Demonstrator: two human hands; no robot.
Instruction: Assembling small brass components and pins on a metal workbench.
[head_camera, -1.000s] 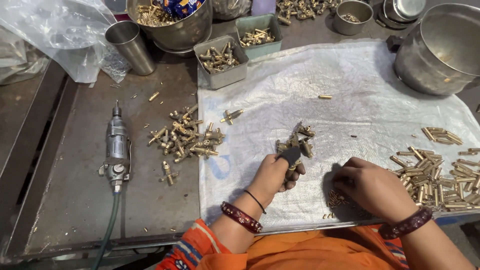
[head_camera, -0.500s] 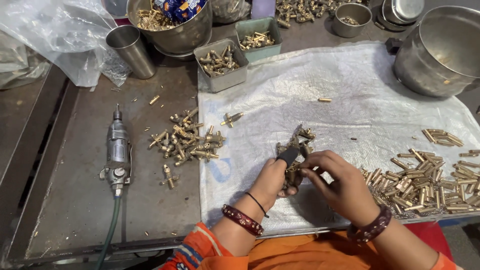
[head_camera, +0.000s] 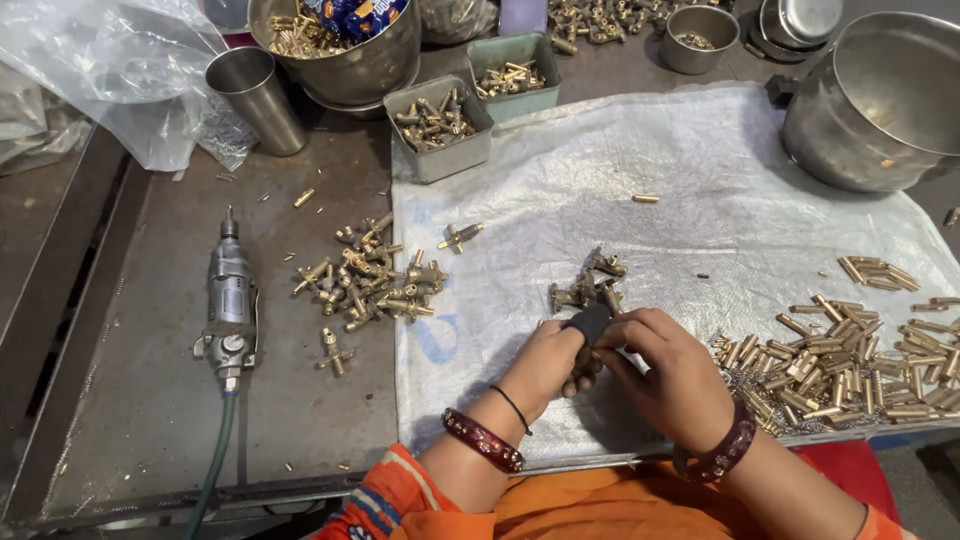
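Blue printed packet (head_camera: 352, 14) lay atop brass parts in the large steel bowl (head_camera: 345, 65) at the far edge; crumpled clear plastic bag (head_camera: 105, 70) sat far left. Grey metal surface (head_camera: 150, 400) was half covered by a white woven sheet (head_camera: 690, 190). Left hand (head_camera: 548, 365) gripped a dark-tipped tool (head_camera: 588, 325), fingers curled tight round it. Right hand (head_camera: 672, 372) met it, fingers pinching at a small brass piece, mostly hidden. Brass pin pile (head_camera: 850, 365) lay right; fittings heap (head_camera: 365, 280) and grey power tool (head_camera: 230, 305) left.

Shiny brass fittings (head_camera: 372, 282), woven plastic sheet (head_camera: 700, 180)
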